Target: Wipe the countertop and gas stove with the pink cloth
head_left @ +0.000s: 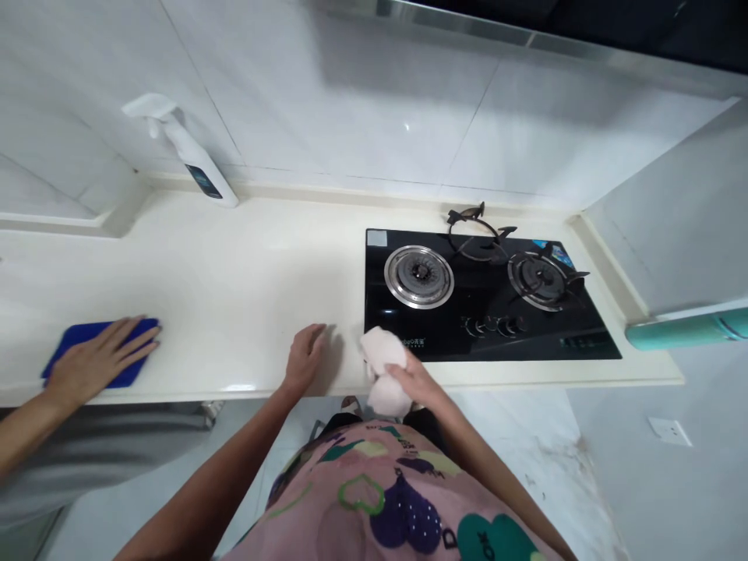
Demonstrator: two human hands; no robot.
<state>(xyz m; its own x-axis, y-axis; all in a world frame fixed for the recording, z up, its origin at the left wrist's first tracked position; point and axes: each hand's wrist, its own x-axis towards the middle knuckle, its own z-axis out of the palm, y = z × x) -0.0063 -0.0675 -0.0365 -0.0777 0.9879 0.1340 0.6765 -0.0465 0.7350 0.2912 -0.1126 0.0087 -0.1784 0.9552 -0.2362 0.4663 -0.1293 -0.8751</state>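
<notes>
Head-mounted view of a kitchen counter. The person's right hand (412,382) is closed, fingers curled around a bunched pink cloth (386,374), which sits at the near left corner of a black glass gas hob (584,347). The person's left hand (304,360) is spread palm down, fingers apart, just left of the cloth above the cream countertop (234,265); whether it bears on the surface cannot be told. Well apart at left, a second person's hand (99,362) lies spread flat, fingers apart, on a blue cloth (125,378).

Hazards: a cloth swept across the hob could catch on the control knobs (491,326) or on the right burner (538,280), and a wet one could let moisture into the left burner (419,276). A loose cast-iron pan support (471,220) at the far edge could be knocked if a reach across the glass strikes it. An elbow swung wide could hit the teal cylindrical object (686,329) projecting at the right end of the counter.

Surroundings: a white spray bottle (192,152) leans against the tiled wall (351,101) at far left, in the path of a long reach along the counter. A wall socket (669,431) is visible low at right, and a pink printed apron (379,499) covers the person's front.
</notes>
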